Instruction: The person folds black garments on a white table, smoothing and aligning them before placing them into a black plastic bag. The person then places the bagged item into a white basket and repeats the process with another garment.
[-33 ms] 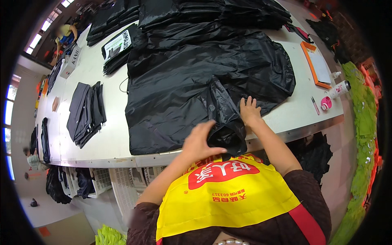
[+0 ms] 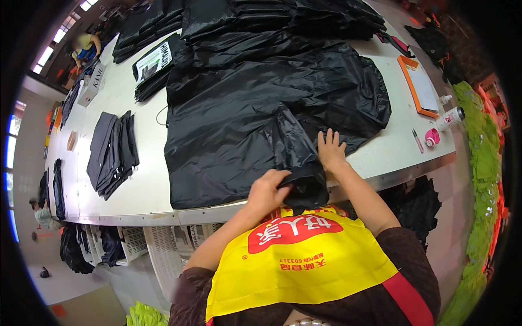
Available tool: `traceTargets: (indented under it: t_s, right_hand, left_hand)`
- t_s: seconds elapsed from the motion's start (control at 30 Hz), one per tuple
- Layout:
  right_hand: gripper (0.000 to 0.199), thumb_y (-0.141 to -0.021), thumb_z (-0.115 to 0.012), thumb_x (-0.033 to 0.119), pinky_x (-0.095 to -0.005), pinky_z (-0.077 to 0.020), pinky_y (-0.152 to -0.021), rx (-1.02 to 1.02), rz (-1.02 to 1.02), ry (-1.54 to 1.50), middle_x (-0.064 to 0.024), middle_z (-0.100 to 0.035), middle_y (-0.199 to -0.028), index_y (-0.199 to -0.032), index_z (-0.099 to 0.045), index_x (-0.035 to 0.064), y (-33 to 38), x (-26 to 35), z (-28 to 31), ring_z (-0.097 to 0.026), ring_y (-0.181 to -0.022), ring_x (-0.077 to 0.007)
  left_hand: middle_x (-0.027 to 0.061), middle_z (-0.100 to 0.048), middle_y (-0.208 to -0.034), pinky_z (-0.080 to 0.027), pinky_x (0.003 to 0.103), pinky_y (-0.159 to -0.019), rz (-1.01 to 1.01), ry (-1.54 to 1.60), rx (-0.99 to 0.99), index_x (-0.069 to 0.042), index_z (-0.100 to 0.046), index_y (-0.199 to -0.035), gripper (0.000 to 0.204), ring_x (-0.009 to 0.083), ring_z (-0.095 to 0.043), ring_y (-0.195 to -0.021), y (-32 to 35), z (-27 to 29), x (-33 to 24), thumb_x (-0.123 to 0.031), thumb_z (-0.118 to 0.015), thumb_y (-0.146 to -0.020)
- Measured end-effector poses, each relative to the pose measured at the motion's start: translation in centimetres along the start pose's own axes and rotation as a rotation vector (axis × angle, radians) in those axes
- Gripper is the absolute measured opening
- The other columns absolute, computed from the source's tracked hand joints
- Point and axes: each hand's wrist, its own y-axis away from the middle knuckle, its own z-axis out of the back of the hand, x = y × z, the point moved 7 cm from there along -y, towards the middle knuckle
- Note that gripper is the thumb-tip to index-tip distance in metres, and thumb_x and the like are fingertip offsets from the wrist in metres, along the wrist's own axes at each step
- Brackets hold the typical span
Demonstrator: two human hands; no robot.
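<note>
A large, thin, shiny black garment lies spread and wrinkled over the table; its exact kind is unclear. A narrow tube of it, like a sleeve, points toward me, and its open end hangs at the table's front edge. At the left rim of that opening, my left hand pinches the fabric between thumb and fingers. My right hand rests flat beside the tube's right side, fingers spread on the black cloth.
Stacks of folded black garments line the far side. Dark folded pieces lie at left. On the right are an orange-edged box, a white bottle, a pink cap and a slim pen-like tool. White crates stand below the table.
My left hand, earlier open with thumb and fingers apart, has closed on the rim of the sleeve-like opening. My right hand stays in about the same place.
</note>
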Motion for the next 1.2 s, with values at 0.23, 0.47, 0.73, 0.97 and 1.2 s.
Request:
traceTargets:
  t_s: [0.23,0.47,0.73,0.97,1.2]
  right_hand:
    - [0.101,-0.070,-0.065,0.058,-0.0632,-0.0121,-0.104,-0.195,0.020,-0.047,-0.0174,-0.008,-0.151,-0.145,-0.019,0.0097,3.1,-6.2,-1.5,-0.004,-0.139,-0.0367]
    - [0.061,-0.077,-0.067,0.039,-0.0457,-0.0324,-0.100,-0.142,0.118,-0.416,-0.0175,-0.045,-0.133,-0.125,-0.050,0.0057,1.9,-10.6,3.5,-0.039,-0.124,-0.0356]
    - [0.023,-0.082,-0.061,0.021,-0.0405,-0.0475,-0.079,-0.362,0.000,0.034,-0.0114,-0.065,-0.099,-0.101,-0.064,0.0076,-5.0,-17.9,10.2,-0.057,-0.093,-0.0324]
    - [0.036,-0.077,-0.067,0.022,-0.0408,-0.0450,-0.085,-0.564,0.110,-0.170,-0.0175,-0.062,-0.104,-0.107,-0.060,0.0035,-7.3,-21.7,8.9,-0.058,-0.095,-0.0346]
    - [0.073,-0.069,-0.074,0.029,-0.0492,-0.0277,-0.104,-0.440,0.730,-0.212,-0.0212,-0.038,-0.136,-0.131,-0.044,0.0070,6.6,-1.1,5.4,-0.032,-0.129,-0.0402]
  left_hand:
    - [0.0115,-0.057,-0.118,-0.046,0.031,-0.088,-0.071,0.417,-0.645,0.001,-0.049,-0.124,0.039,0.0198,-0.057,-0.105,2.5,20.6,9.7,-0.014,-0.058,-0.089]
    - [0.0071,-0.061,-0.108,-0.046,0.027,-0.073,0.611,0.504,-1.052,-0.003,-0.057,-0.116,0.036,0.0171,-0.058,-0.089,14.4,19.4,26.4,-0.030,-0.053,-0.092]
    - [0.0059,-0.064,-0.082,-0.044,0.024,-0.069,0.313,0.116,-0.705,0.004,-0.062,-0.093,0.028,0.0111,-0.056,-0.075,6.2,20.0,15.6,-0.019,-0.070,-0.080]
    - [0.0022,-0.063,-0.090,-0.045,0.023,-0.076,0.567,0.472,-0.418,-0.001,-0.061,-0.093,0.016,0.0094,-0.057,-0.082,17.8,15.1,21.7,-0.001,-0.067,-0.078]
    - [0.0003,-0.055,-0.076,-0.039,0.026,-0.069,0.729,0.067,-0.451,0.003,-0.059,-0.082,0.042,0.0109,-0.045,-0.072,13.6,17.9,19.4,-0.039,-0.058,-0.085]
